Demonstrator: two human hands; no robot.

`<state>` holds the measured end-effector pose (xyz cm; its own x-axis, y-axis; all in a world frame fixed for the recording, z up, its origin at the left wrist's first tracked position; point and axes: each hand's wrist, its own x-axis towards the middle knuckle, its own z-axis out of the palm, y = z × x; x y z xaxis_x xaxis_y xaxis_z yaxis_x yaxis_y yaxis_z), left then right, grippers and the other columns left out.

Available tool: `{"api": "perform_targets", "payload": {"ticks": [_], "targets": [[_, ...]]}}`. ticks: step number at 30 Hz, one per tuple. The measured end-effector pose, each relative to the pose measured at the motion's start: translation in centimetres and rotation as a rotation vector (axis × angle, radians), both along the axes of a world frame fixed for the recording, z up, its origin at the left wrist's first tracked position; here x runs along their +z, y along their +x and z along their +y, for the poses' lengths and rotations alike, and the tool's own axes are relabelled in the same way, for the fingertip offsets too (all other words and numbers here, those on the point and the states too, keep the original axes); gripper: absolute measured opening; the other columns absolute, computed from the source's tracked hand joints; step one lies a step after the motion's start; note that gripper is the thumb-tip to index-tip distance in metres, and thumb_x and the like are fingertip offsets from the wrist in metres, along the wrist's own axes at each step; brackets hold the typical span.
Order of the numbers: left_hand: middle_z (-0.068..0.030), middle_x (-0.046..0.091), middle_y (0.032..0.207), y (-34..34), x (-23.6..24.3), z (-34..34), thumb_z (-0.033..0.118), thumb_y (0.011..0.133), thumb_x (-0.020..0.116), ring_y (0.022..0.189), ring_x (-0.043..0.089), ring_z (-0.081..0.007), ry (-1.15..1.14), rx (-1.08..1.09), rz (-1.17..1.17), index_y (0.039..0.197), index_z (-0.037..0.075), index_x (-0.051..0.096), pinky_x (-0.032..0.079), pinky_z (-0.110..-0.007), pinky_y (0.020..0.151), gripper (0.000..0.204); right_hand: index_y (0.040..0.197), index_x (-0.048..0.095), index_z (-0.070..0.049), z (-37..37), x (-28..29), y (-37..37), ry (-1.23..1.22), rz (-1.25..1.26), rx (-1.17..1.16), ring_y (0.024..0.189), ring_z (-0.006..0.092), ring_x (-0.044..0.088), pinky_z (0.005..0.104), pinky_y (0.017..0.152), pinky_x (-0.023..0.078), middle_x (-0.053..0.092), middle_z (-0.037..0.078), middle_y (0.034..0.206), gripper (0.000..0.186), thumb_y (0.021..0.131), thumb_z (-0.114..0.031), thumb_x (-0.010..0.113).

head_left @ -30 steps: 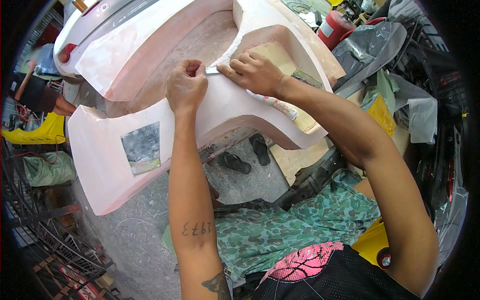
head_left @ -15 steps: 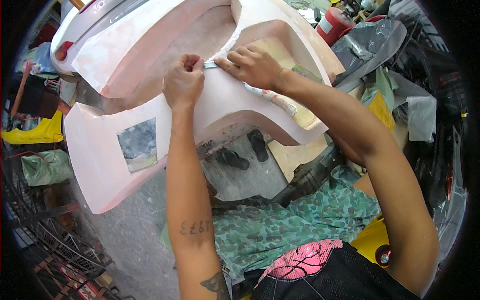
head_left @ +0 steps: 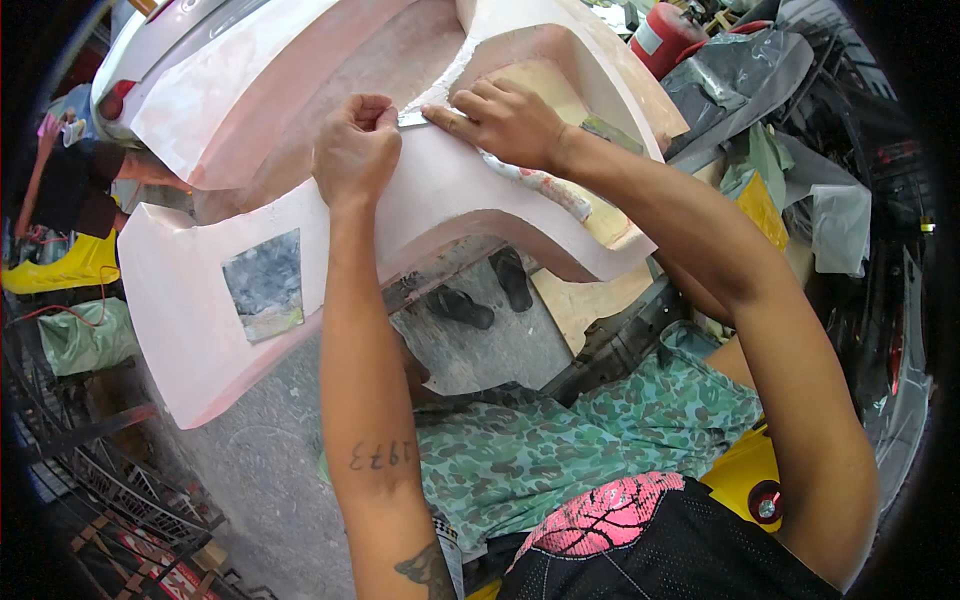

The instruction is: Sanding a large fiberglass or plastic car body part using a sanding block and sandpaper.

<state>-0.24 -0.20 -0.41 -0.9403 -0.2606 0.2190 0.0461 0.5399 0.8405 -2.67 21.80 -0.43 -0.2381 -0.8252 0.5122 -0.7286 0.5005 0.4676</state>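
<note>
A large pale pink body panel (head_left: 405, 200), curved and with deep openings, lies before me. My left hand (head_left: 358, 150) is closed, thumb and fingertips pinching one end of a thin, flat grey strip (head_left: 412, 118). At the strip's other end, my right hand (head_left: 505, 122) has its thumb and finger on it, the other fingers bent. The strip rests across the panel's narrow bridge, beside a rough white filler-like ridge (head_left: 452, 68). A dark grey patterned square sheet (head_left: 263, 285) rests on the panel, left of my left forearm.
Black sandals (head_left: 460, 307) stand on the grey floor below the panel. A red cylinder (head_left: 667, 40) and dark plastic parts (head_left: 740, 85) crowd the upper right. At the left are a yellow part (head_left: 65, 262), a green bag (head_left: 88, 337) and another person's arm and leg (head_left: 100, 170).
Both hands and the strip have shifted slightly up and left in view, and the panel has shifted likewise. The strip now shows a brighter face. Both hands keep their grip.
</note>
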Motion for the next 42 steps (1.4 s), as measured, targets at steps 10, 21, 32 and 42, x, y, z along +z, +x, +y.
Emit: {"api": "perform_targets", "payload": {"ticks": [10,21,32,42], "targets": [[-0.0080,0.077,0.093,-0.2,-0.2,0.1,0.018,0.089,0.072,0.085,0.072,-0.0170,0.006,-0.023,0.024,0.102,0.005,0.075,0.054,-0.030,0.079,0.019,0.131,0.065,-0.018,0.0,-0.2,-0.3,0.000,0.005,-0.023,0.086,0.0154,0.065,0.0304,0.072,0.051,0.064,-0.002,0.097,0.046,0.085,-0.021,0.059],[-0.0083,0.076,0.093,0.2,0.7,0.6,0.018,0.090,0.073,0.082,0.071,-0.0157,-0.100,0.018,-0.012,0.103,0.004,0.075,0.054,-0.029,0.077,0.020,0.121,0.069,-0.016,-0.5,0.0,-0.3,-0.042,0.053,-0.040,0.087,0.0144,0.066,0.0277,0.070,0.052,0.064,-0.003,0.093,0.038,0.084,-0.020,0.061],[-0.0092,0.076,0.094,0.0,0.2,0.0,0.017,0.089,0.074,0.084,0.072,-0.0158,-0.052,-0.009,0.029,0.102,0.003,0.075,0.055,-0.029,0.079,0.020,0.127,0.066,-0.017,-0.4,0.0,-0.3,-0.015,-0.036,-0.039,0.091,0.0163,0.067,0.0291,0.074,0.054,0.064,0.000,0.098,0.043,0.085,-0.021,0.060],[-0.0082,0.076,0.092,-0.1,0.2,0.4,0.018,0.090,0.074,0.081,0.071,-0.0147,-0.066,0.006,0.009,0.101,0.003,0.075,0.054,-0.028,0.077,0.019,0.128,0.066,-0.017,-0.3,0.3,-0.2,0.000,-0.037,-0.070,0.092,0.0163,0.067,0.0289,0.075,0.054,0.064,0.000,0.099,0.042,0.087,-0.020,0.059]]}}
